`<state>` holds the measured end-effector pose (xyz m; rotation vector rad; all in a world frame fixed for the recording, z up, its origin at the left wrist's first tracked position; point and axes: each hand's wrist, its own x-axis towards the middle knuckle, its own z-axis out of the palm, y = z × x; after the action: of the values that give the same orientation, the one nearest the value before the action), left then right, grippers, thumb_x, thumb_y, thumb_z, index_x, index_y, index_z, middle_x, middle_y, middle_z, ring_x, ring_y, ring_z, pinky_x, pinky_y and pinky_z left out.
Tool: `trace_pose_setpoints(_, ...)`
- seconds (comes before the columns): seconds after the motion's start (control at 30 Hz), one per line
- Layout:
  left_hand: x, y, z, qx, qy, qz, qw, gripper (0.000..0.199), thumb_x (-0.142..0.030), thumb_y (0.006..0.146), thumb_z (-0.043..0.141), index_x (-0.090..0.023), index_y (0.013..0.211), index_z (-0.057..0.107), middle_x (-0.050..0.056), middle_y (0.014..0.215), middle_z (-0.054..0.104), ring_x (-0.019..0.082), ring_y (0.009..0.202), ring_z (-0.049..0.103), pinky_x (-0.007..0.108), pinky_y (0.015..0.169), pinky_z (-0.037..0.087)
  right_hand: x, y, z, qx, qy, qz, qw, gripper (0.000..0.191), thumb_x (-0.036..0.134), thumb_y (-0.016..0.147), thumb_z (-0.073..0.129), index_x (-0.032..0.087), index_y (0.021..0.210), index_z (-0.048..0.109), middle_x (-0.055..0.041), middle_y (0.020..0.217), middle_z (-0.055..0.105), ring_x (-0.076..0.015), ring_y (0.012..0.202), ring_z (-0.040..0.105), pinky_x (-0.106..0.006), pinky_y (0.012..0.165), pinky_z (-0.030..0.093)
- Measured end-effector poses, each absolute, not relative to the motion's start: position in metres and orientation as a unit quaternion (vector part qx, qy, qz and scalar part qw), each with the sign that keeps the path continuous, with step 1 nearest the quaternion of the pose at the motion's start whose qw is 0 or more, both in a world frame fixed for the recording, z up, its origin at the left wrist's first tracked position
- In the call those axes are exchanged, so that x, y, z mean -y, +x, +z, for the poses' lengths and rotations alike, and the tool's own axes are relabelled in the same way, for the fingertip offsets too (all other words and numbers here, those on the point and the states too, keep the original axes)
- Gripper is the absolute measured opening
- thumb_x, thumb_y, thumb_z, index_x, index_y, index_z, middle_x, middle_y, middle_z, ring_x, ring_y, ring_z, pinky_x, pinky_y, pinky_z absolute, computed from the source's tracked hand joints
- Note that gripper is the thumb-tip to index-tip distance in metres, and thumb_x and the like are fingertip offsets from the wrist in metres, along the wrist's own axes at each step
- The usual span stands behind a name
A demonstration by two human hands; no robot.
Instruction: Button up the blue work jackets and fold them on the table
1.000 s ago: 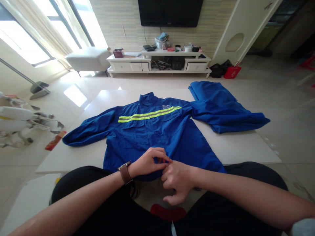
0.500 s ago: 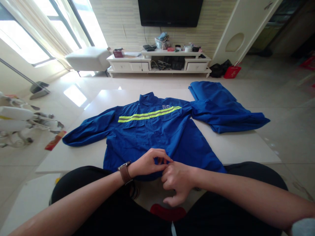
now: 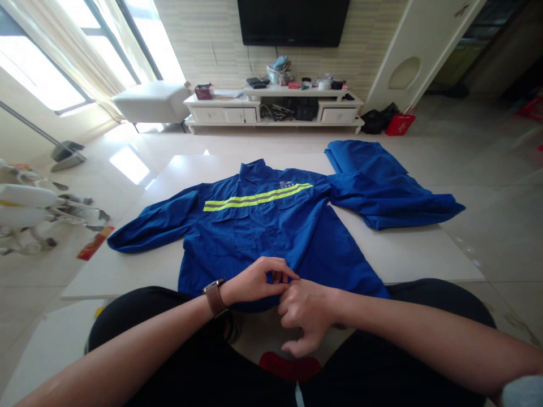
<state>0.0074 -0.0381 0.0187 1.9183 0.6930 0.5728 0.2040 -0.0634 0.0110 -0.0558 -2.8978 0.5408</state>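
A blue work jacket (image 3: 229, 232) with a yellow-and-grey reflective stripe lies front up on the white table (image 3: 139, 271), its collar away from me. One sleeve stretches left; the other reaches right. My left hand (image 3: 258, 280), with a brown-strapped watch (image 3: 215, 297) at the wrist, is over the jacket's front hem. Its thumb and index finger close against the knuckles of my right hand (image 3: 307, 314). My right hand's fingers curl in, while its thumb sticks out to the left. Whatever lies between the fingers is hidden.
Folded blue cloth (image 3: 360, 158) lies at the table's back right, partly under the right sleeve. My knees flank the table's near edge. Beyond stand a white TV cabinet (image 3: 224, 116) and a grey bench (image 3: 153, 102). A red-and-yellow box (image 3: 95, 243) is at the left.
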Motion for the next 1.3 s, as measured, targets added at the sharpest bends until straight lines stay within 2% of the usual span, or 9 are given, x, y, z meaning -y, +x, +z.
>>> trace_pose_setpoints(0.33,0.0355,0.0070,0.0169,-0.298,0.773,0.253,0.500,0.018,-0.032,0.088,0.074,-0.015,0.091,0.078,0.004,0.081,0.065,0.011,0.072,0.060,0.022,0.067,0.048,0.0651,0.2039,0.0095,0.980,-0.023,0.175,0.090,0.043,0.053,0.080,0.064,0.020,0.053,0.065,-0.0007,0.050,0.059,-0.0139,0.049,0.052,-0.029,0.046,0.030)
trace_pose_setpoints(0.53,0.0358,0.0062,0.0142,-0.286,0.784,0.243,0.494,0.024,-0.035,0.090,0.072,-0.019,0.105,0.080,0.005,0.086,0.067,0.012,0.074,0.059,0.023,0.070,0.048,0.0642,0.2035,0.0119,0.981,-0.016,0.179,0.077,0.043,0.052,0.081,0.065,0.019,0.054,0.066,-0.0017,0.051,0.060,-0.0145,0.049,0.054,-0.029,0.050,0.036)
trace_pose_setpoints(0.83,0.0360,0.0078,0.0176,-0.292,0.777,0.268,0.488,0.013,-0.029,0.086,0.077,-0.016,0.087,0.080,0.005,0.082,0.068,0.012,0.074,0.061,0.022,0.069,0.048,0.0645,0.2048,0.0113,0.981,-0.019,0.175,0.078,0.042,0.052,0.080,0.064,0.019,0.053,0.065,-0.0012,0.053,0.061,-0.0140,0.051,0.055,-0.029,0.047,0.031)
trace_pose_setpoints(0.9,0.0372,0.0082,0.0178,-0.299,0.775,0.272,0.486,0.014,-0.029,0.086,0.076,-0.016,0.089,0.080,0.004,0.081,0.067,0.012,0.073,0.060,0.022,0.068,0.048,0.0636,0.2051,0.0108,0.980,-0.025,0.175,0.086,0.043,0.052,0.081,0.063,0.020,0.053,0.065,-0.0010,0.053,0.061,-0.0139,0.051,0.055,-0.030,0.048,0.030)
trace_pose_setpoints(1.03,0.0381,0.0085,0.0171,-0.307,0.771,0.250,0.498,0.021,-0.028,0.088,0.073,-0.016,0.105,0.077,0.002,0.080,0.065,0.011,0.071,0.059,0.022,0.068,0.048,0.0624,0.2056,0.0097,0.980,-0.027,0.174,0.091,0.042,0.051,0.081,0.062,0.019,0.054,0.066,-0.0010,0.053,0.061,-0.0137,0.050,0.055,-0.030,0.050,0.033)
trace_pose_setpoints(1.3,0.0357,0.0077,0.0136,-0.303,0.780,0.269,0.477,0.015,-0.030,0.086,0.076,-0.017,0.093,0.080,0.004,0.082,0.068,0.012,0.073,0.060,0.022,0.069,0.047,0.0638,0.2058,0.0087,0.982,-0.029,0.167,0.080,0.043,0.052,0.083,0.062,0.019,0.054,0.066,-0.0022,0.053,0.063,-0.0147,0.051,0.056,-0.030,0.048,0.031)
